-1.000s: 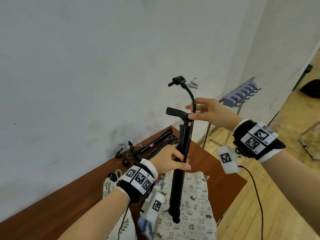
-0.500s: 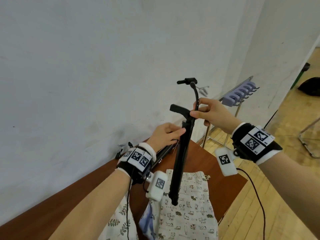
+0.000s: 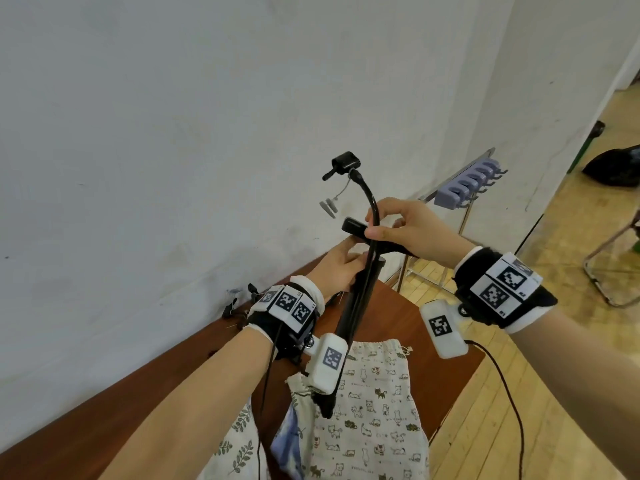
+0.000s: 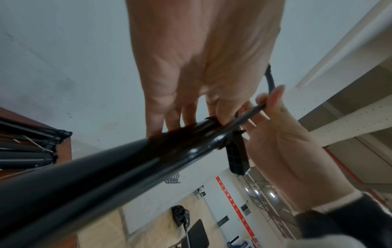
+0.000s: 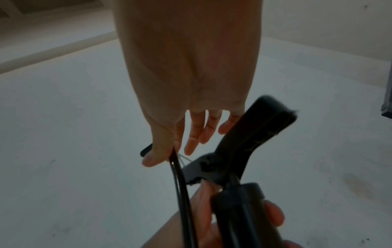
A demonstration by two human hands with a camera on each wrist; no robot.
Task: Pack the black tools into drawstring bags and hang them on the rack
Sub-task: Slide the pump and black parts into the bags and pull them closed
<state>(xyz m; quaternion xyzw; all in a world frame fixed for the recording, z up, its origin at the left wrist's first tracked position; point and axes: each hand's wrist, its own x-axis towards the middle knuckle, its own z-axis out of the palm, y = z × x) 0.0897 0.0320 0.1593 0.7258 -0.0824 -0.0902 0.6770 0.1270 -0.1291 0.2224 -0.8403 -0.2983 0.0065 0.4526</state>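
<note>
Pump [image 3: 356, 299] held upright above cat-print bag [image 3: 374, 403], table's 5 o'clock. Left hand [image 3: 337, 271] grasping barrel; right hand [image 3: 412, 233] pinching hose [image 3: 370, 202]. Advisable: fold hose flat against barrel before lowering.

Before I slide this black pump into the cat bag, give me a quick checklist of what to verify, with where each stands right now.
1. Left hand grips the pump barrel: ok.
2. Right hand pinches the hose against the handle: ok.
3. Hose folded flat along the barrel: not ok, nozzle end sticks up.
4. Cat bag mouth open: cannot tell.
5. Pump foot over the bag: ok.
6. Rack hooks free: ok.
</note>
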